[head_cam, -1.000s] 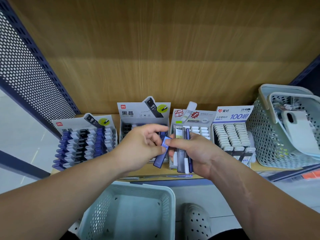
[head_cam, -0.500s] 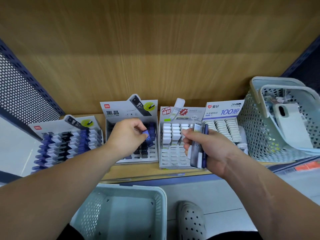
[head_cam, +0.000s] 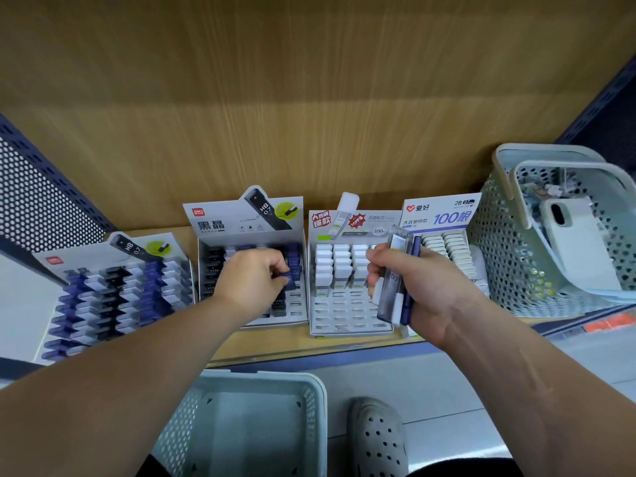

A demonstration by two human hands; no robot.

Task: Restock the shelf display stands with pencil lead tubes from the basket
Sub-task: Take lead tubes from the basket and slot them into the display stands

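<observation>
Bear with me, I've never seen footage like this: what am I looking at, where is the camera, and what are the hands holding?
There is no machine here. A person wears one wide-angle camera on the head, and it looks down at their own two bare hands. Four cardboard display stands of pencil lead tubes stand in a row on a wooden shelf. The left hand pinches one blue tube over the second stand from the left, which has some empty slots. The right hand grips a small bundle of tubes above the white-capped stand. A perforated basket sits at the shelf's right end with a phone inside. Another basket and a shoe show below the shelf.
</observation>
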